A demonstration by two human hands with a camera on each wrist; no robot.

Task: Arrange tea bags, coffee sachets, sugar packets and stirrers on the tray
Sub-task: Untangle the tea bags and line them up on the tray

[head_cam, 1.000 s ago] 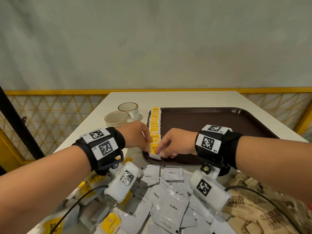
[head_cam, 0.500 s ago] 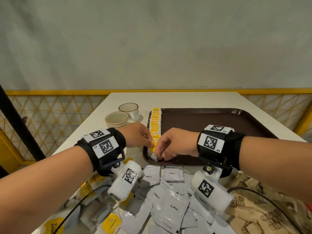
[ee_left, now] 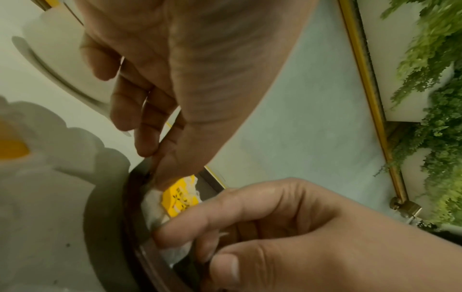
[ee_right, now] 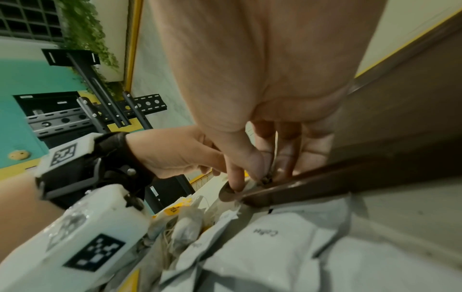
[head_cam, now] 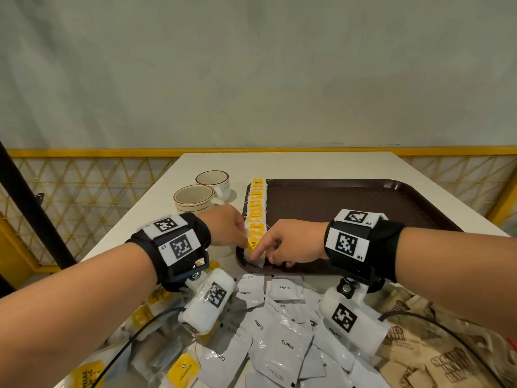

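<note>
2 cups stand left of the tray. The left hand pinches the tea bag at the tray's near-left corner, ending the row. The right hand, fingers curled, presses its near end. Coffee sachets lie nearer.

left grip – fingers curled down | right grip – forefinger extended

Yellow-tagged tea bag at tray corner
</note>
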